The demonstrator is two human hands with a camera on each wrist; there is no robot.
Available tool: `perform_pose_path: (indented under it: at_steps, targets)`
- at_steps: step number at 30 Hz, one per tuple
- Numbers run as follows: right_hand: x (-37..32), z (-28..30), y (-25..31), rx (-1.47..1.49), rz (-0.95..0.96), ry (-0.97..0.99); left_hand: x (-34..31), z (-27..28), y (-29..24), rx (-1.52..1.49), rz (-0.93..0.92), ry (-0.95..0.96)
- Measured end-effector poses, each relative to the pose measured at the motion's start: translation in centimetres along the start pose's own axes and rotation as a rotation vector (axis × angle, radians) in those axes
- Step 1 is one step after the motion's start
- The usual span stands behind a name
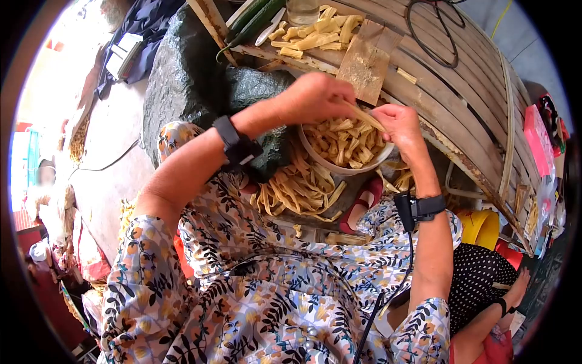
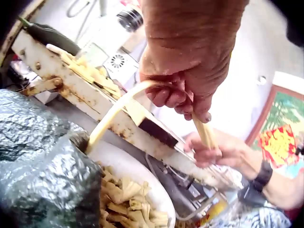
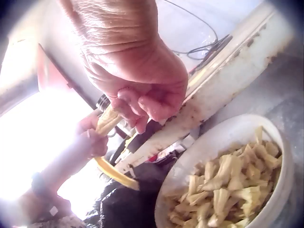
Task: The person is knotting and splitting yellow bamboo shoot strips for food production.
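Gripping a pale strip (image 1: 367, 117), perhaps dried stalk, both hands (image 1: 316, 97) (image 1: 400, 126) curl closed near the white bowl (image 1: 350, 171).

My white clothes (image 1: 260, 297) show navy leaves and orange blooms; black cloth (image 1: 482, 267) at four o'clock has white dots, the plastic sack (image 1: 170, 91) at ten is dark green.

In my left wrist view, I can't tell whether the yellow strip (image 2: 111, 110) ends at the dark bag (image 2: 52, 185) or behind it; the bowl (image 2: 159, 191) runs off the bottom edge. The red paper's (image 2: 278, 145) markings are too blurred to read. My head view crops the jar (image 1: 302, 12). The right hand's (image 3: 152, 80) fingers hide part of the strip.
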State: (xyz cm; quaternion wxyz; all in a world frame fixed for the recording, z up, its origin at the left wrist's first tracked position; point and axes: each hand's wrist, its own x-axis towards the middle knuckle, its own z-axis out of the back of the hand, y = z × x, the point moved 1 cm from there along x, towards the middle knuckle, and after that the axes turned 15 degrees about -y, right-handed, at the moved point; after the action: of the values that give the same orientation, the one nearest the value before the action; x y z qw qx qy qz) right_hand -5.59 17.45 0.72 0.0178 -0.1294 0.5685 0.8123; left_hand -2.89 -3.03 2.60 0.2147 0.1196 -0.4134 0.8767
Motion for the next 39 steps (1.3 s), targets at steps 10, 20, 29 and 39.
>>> perform_pose_path:
  at_steps: [10,20,29,39]
  targets:
    - [-1.9,-1.0,3.3,0.703,0.058,0.59,-1.6,-1.8,2.4,-0.922,0.644,0.019]
    - [-1.4,-1.9,1.8,0.042,0.33,0.134,-2.9,-6.8,1.0,-1.669,0.846,0.433]
    - [-1.5,-2.2,2.8,-0.252,0.716,-0.464,-0.6,-4.8,0.3,-1.122,0.748,-0.303]
    - [0.8,-1.8,0.3,0.004,0.243,-0.054,-0.6,-3.7,-0.9,-0.324,0.401,-0.3]
